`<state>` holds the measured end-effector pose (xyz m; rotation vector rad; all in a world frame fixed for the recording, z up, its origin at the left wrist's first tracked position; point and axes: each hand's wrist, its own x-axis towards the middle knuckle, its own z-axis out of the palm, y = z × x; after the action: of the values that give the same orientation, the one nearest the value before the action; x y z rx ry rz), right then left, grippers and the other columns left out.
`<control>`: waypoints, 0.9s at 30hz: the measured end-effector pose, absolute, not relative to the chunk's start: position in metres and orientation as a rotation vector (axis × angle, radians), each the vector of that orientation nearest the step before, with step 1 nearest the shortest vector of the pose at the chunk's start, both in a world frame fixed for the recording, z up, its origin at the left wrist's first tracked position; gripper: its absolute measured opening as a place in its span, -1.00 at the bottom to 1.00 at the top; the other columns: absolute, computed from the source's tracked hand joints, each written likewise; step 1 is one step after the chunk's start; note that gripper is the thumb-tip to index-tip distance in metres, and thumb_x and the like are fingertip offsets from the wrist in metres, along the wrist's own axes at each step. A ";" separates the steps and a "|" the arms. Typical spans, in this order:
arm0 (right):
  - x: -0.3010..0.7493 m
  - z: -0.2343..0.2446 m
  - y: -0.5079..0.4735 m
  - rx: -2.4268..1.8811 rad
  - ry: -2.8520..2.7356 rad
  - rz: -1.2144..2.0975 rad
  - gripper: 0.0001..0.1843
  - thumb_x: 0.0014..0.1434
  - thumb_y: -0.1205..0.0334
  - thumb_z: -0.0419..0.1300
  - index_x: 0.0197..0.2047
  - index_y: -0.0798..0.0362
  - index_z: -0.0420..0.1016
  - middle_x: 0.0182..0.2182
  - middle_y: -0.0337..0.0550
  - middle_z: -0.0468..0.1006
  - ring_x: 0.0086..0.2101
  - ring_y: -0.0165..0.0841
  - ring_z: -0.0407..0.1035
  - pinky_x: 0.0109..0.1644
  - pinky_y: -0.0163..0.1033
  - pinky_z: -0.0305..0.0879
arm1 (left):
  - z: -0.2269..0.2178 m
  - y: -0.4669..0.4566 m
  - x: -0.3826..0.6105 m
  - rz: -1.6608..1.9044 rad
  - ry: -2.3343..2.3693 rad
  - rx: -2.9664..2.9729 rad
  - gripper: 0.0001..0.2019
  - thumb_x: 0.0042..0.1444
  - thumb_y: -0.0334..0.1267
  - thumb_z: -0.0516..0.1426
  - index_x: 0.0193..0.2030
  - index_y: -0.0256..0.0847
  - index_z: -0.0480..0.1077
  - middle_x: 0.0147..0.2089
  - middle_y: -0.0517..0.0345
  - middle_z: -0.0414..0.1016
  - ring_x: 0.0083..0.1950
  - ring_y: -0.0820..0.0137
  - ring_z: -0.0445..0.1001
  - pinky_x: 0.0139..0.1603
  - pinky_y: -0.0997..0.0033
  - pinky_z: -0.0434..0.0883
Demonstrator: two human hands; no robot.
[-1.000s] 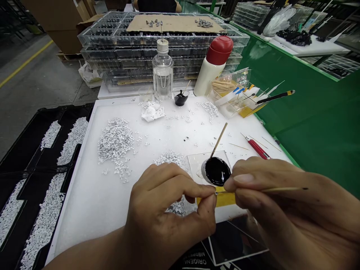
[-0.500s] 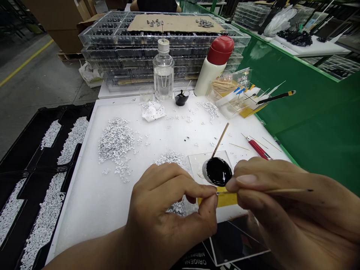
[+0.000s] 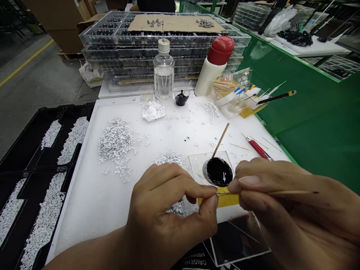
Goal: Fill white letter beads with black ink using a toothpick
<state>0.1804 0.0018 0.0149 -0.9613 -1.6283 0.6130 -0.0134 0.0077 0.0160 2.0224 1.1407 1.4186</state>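
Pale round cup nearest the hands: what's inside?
In the cup: glossy black liquid, hiding its bottom. A thin wooden stick meets its far rim; whether it dips in is unclear.

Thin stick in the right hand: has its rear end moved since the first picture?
Yes: the thin stick now ends slightly farther right of the cup of black liquid.

Hands in the foreground: two, one left hand [image 3: 156, 212] and one right hand [image 3: 295, 225]. Tiny piece [image 3: 218, 193] at the left fingertips: one. Held stick [image 3: 292, 192]: one. Containers of black liquid: two, a front cup [image 3: 219, 171] and a rear bowl [image 3: 181, 99], with one stick standing in each. Clear bottle [image 3: 164, 73]: one. Red-capped flask [image 3: 209, 77]: one. Cardboard sheet [image 3: 180, 24]: one, bearing two clusters of grey parts [image 3: 206, 23]. Heaps of white pieces [image 3: 116, 137] on the work surface: at least three, one partly hidden. Individual white pieces: too numerous to count.
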 end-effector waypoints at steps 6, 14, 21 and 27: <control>0.189 0.020 0.004 -0.909 -1.820 0.610 -0.67 0.30 0.43 0.33 0.08 -0.06 0.59 -0.23 -0.21 0.68 -0.28 -0.37 0.59 -0.29 -0.30 0.61 | 0.017 0.007 -0.014 1.432 1.138 2.011 -0.86 0.06 -0.56 0.28 -0.37 -0.24 0.55 -0.49 0.26 0.56 -0.49 0.49 0.51 -0.49 0.45 0.47; 0.189 0.022 0.006 -0.896 -1.837 0.608 -0.68 0.30 0.48 0.30 0.08 -0.01 0.57 -0.20 -0.22 0.67 -0.24 -0.42 0.60 -0.24 -0.37 0.61 | 0.016 0.009 -0.013 1.415 1.140 2.028 -0.85 0.07 -0.56 0.28 -0.37 -0.24 0.55 -0.49 0.26 0.56 -0.50 0.49 0.51 -0.48 0.45 0.49; 0.189 0.024 0.006 -0.894 -1.856 0.577 -0.71 0.30 0.44 0.32 0.06 -0.02 0.58 -0.23 -0.21 0.68 -0.28 -0.40 0.60 -0.30 -0.35 0.60 | 0.017 0.009 -0.015 1.430 1.136 2.019 -0.84 0.06 -0.57 0.28 -0.36 -0.22 0.55 -0.49 0.26 0.56 -0.49 0.49 0.52 -0.49 0.46 0.48; 0.188 0.022 0.008 -0.923 -1.852 0.560 -0.73 0.31 0.38 0.33 0.05 -0.04 0.58 -0.25 -0.21 0.68 -0.31 -0.39 0.60 -0.34 -0.32 0.59 | 0.017 0.009 -0.014 1.430 1.135 2.022 -0.83 0.06 -0.57 0.27 -0.35 -0.21 0.55 -0.49 0.26 0.57 -0.49 0.48 0.53 -0.50 0.46 0.48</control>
<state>0.1884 0.0084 0.0224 -0.9227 -1.8522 0.5598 -0.0144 0.0088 0.0169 2.0216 1.1353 1.4304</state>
